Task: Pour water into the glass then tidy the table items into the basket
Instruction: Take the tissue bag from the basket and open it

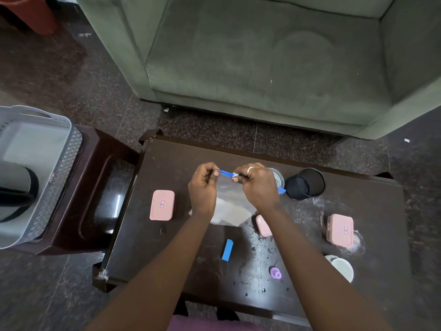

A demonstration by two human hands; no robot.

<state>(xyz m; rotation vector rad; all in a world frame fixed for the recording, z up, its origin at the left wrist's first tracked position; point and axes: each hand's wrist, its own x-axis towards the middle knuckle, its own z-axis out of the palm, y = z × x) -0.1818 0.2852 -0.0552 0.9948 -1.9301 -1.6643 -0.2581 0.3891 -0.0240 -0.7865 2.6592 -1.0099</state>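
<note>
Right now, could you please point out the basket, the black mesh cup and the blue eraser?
basket (69, 149): head view, on its perforated right wall.
black mesh cup (312, 181): head view, on its inner mesh wall.
blue eraser (227, 250): head view, on its top face.

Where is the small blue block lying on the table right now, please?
In the head view, the small blue block lies flat on the dark table, near its front edge, between the person's forearms and left of the little purple cap.

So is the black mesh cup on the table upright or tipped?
Upright: the black mesh cup stands on the dark table, its round opening facing up.
</note>
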